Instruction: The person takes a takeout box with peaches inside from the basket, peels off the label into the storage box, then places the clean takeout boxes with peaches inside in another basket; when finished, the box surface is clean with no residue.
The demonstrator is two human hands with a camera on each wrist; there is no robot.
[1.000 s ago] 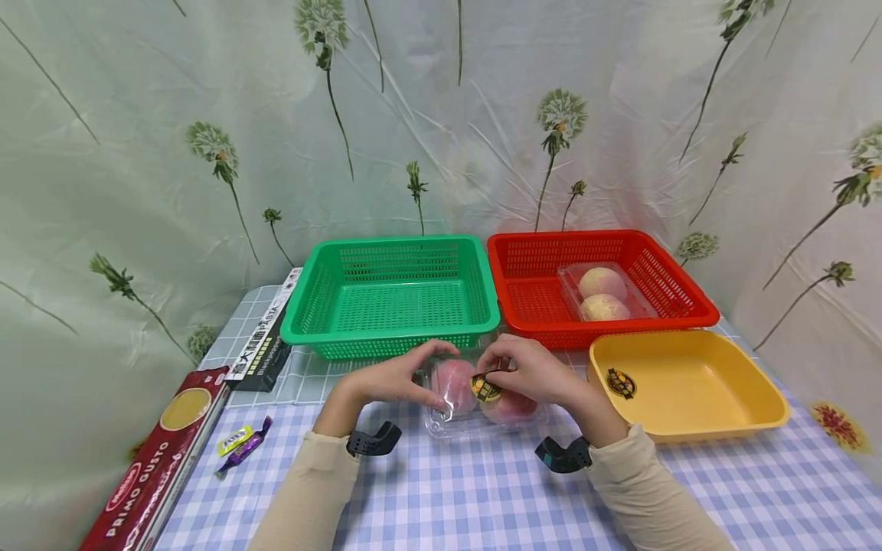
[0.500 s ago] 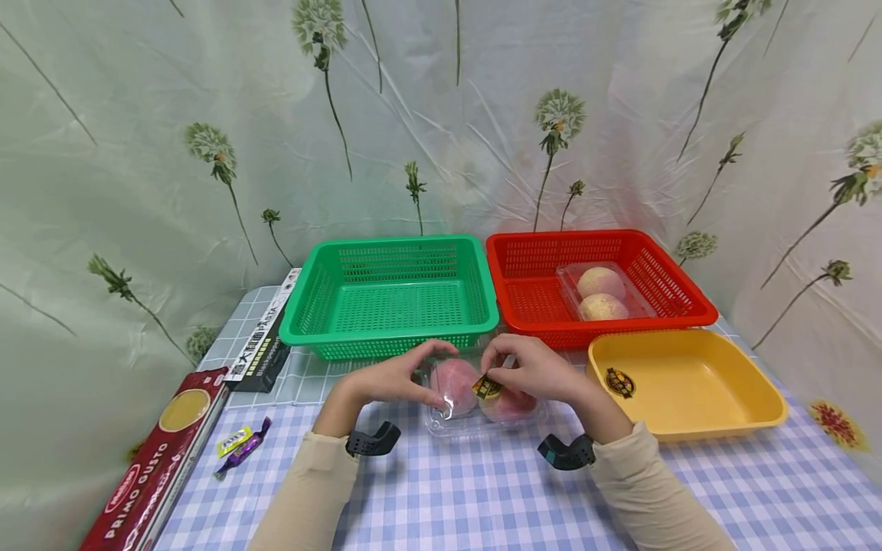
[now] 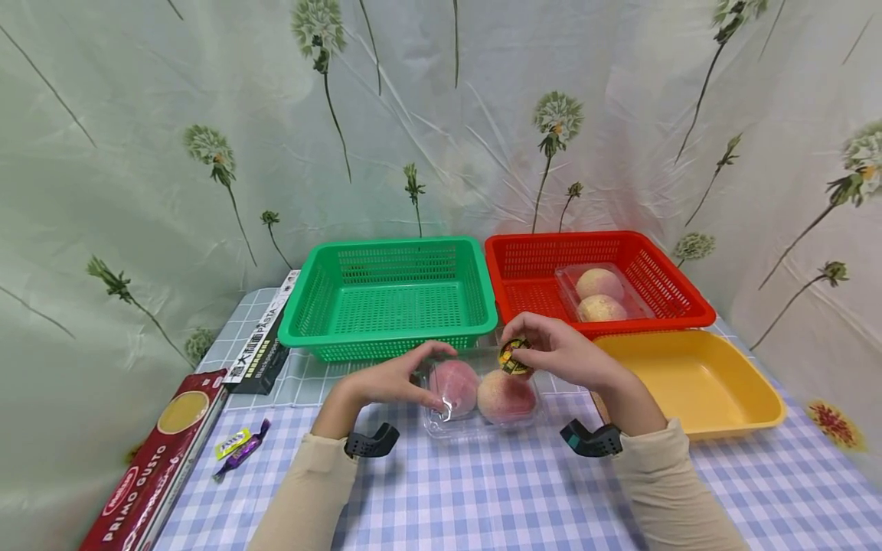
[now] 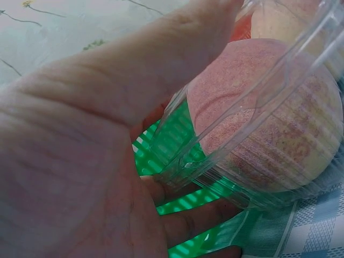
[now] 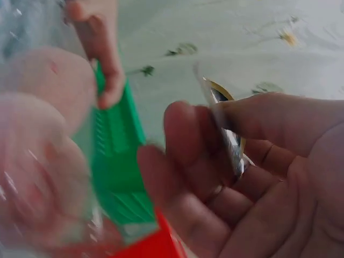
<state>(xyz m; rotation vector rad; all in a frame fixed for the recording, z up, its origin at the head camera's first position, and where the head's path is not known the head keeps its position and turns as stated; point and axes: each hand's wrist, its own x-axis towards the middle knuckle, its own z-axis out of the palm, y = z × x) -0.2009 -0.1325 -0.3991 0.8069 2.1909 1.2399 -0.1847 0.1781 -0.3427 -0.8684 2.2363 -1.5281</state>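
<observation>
A clear plastic fruit box (image 3: pixel 475 431) stands on the checked cloth with two peaches in it, a pink left peach (image 3: pixel 453 384) and a pink and yellow right peach (image 3: pixel 505 398). My left hand (image 3: pixel 396 380) holds the box's left end, thumb at the near side and fingers round the far side. In the left wrist view, its thumb lies along the top beside a peach (image 4: pixel 258 113). Above the box's right end, my right hand (image 3: pixel 568 353) pinches a round black and gold sticker (image 3: pixel 513 357) between thumb and fingers. The right wrist view shows the sticker (image 5: pixel 230 131) nearly edge-on.
Behind the box stand a green basket (image 3: pixel 389 337) and a red basket (image 3: pixel 530 298) with another peach box (image 3: pixel 641 306). A yellow tray (image 3: pixel 689 383) sits to the right, partly behind my right arm. Pasta packs (image 3: pixel 158 459) and two wrapped sweets (image 3: pixel 241 450) lie left.
My right hand has lifted and shifted right, taking the sticker off the fruit box, so the right peach shows more. It now covers the sticker on the yellow tray. My left hand has stayed in place.
</observation>
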